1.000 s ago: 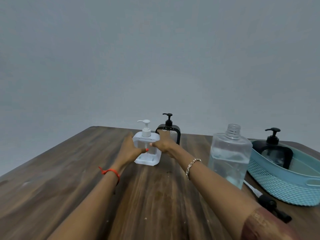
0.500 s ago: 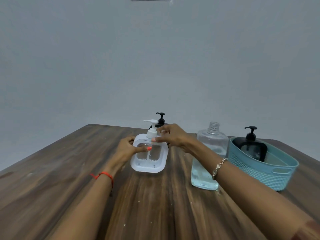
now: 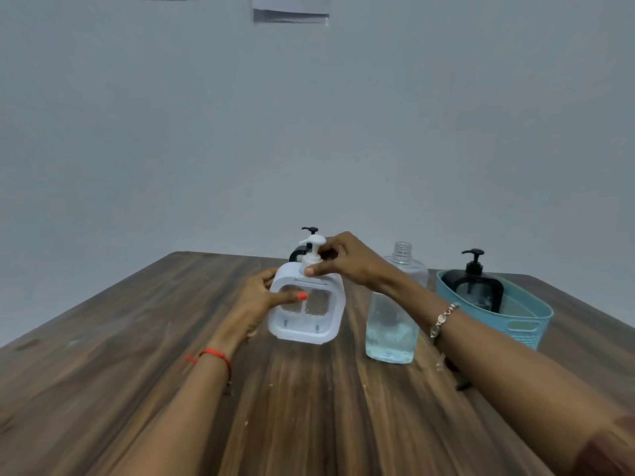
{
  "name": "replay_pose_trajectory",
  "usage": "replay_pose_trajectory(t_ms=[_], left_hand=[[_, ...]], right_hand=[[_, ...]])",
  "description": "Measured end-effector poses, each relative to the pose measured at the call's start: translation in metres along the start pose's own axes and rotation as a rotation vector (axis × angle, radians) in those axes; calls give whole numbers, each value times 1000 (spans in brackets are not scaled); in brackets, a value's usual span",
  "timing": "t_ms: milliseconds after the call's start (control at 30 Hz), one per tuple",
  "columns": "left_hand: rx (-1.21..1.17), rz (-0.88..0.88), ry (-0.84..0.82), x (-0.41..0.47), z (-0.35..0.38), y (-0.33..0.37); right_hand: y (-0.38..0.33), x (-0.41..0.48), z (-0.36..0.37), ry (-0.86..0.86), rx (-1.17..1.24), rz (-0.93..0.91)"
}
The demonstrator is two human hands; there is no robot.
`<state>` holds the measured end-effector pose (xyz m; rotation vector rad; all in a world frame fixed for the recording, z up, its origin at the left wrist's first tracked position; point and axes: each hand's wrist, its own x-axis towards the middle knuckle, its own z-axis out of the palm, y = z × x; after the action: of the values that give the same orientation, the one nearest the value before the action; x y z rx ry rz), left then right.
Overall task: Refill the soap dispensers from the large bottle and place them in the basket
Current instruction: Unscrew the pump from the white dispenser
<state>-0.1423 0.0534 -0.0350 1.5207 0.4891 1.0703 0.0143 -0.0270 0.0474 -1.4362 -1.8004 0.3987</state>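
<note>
A white square soap dispenser with a clear window stands on the wooden table, tilted slightly toward me. My left hand grips its left side, thumb across the window. My right hand pinches the white pump at its neck. The large clear bottle, uncapped and partly filled with pale liquid, stands just right of it. A black dispenser sits upright in the blue basket at the right. Another black dispenser stands behind the white one, mostly hidden.
A dark pump part lies on the table under my right forearm, mostly hidden. Papers hang on the grey wall behind. The table's far edge runs just behind the dispensers.
The white dispenser has come nearer to me, away from the black one behind. My right hand shifted from its top edge to the pump neck. My view tilted up.
</note>
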Motion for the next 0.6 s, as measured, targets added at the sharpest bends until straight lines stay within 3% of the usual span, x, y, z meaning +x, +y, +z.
replay_pose_trajectory(t_ms=[200,300,467,600], left_hand=[[15,-4,-44,1,-1,5],[-38,11,3,3,6,6],[-23,18,62,4,10,3],[-80,19,71,4,13,1]], right_hand=[[1,1,-15,-179,273,14],[5,3,-12,-63,507,65],[5,4,7,279,12,82],[1,3,3,260,286,174]])
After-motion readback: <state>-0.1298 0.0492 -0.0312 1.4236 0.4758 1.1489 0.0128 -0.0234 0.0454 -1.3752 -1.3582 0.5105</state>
